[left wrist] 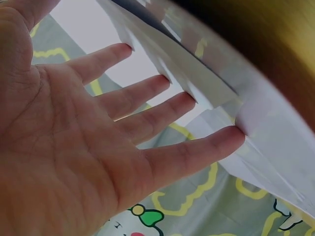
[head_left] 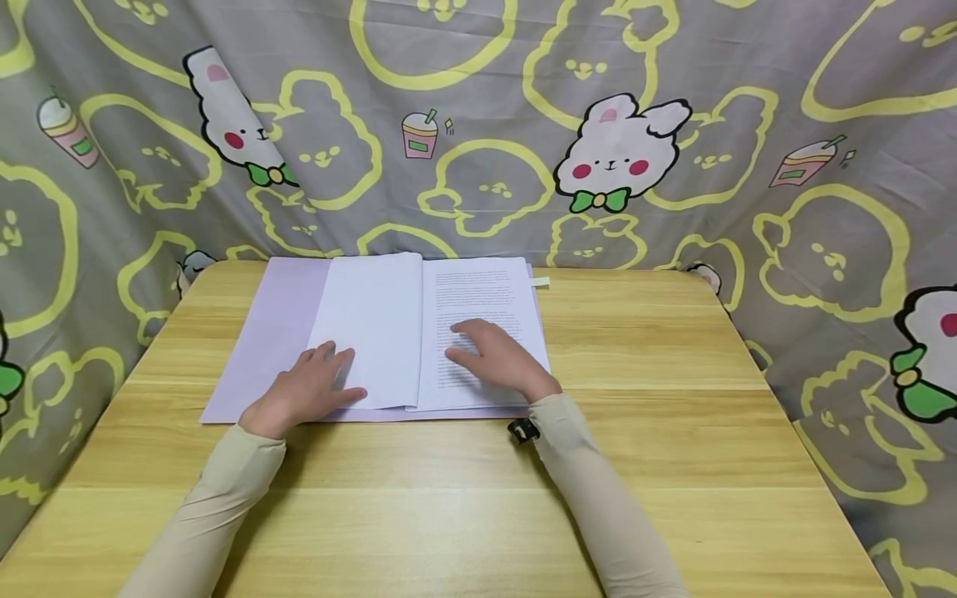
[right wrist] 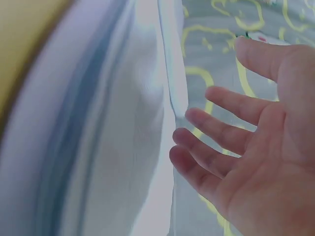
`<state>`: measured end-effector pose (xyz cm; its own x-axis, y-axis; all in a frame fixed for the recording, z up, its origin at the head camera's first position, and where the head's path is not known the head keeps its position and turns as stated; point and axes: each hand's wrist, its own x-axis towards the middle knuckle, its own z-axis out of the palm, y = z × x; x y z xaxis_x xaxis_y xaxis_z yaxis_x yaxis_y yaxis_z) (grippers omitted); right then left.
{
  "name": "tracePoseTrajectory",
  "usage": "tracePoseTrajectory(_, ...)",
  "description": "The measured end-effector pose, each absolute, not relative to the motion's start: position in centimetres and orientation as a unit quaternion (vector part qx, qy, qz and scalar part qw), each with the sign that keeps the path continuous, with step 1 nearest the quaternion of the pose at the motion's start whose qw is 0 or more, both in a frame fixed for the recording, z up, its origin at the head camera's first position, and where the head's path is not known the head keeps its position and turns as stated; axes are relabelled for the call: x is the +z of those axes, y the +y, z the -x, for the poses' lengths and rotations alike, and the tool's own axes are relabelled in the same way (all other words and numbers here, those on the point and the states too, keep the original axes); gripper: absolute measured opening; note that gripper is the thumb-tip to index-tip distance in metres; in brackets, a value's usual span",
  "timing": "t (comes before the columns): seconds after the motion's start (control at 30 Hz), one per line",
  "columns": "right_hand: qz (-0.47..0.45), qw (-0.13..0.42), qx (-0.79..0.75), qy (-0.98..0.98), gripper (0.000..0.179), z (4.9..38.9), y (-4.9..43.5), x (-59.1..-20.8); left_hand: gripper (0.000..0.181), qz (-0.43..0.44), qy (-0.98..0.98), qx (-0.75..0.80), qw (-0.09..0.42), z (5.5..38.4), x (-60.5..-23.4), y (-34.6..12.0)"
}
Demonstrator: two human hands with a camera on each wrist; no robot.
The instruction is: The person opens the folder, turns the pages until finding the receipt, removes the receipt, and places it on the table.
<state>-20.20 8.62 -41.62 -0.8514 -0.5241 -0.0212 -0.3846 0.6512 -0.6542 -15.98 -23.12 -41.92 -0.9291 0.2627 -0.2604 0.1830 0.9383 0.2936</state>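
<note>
Both your left hand and right hand, fingers loosely spread, hold nothing over the opened book on the table, where light, flat fingertips should smooth its pages without creasing.

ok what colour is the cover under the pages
Pale purple; the cover shows best in the head view.

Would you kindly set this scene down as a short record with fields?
Left hand: fingers spread, at the left page's lower left
Right hand: open, over the right page
Left page: blank
Right page: printed lines
Cover: lilac, open
Tab: pale, jutting from the right edge
Table: wood-grain
Curtain: grey, patterned
</note>
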Motion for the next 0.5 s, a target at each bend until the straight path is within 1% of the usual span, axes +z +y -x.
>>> tracePoseTrajectory(0.13,0.212,0.094,-0.353,0.907,0.059,20.8,10.2,-41.3,0.08,-0.115,0.973,0.131,0.15,16.1,-42.1,-23.2)
tracePoseTrajectory(0.4,0.14,0.075,-0.396,0.905,0.061,21.7,13.2,-41.3,0.081,-0.118,0.973,0.134,0.15,16.2,-42.3,-23.3)
tracePoseTrajectory(0.5,0.114,0.076,-0.407,0.903,0.062,21.9,14.1,-41.4,0.08,-0.115,0.973,0.134,0.151,16.2,-42.4,-23.3)
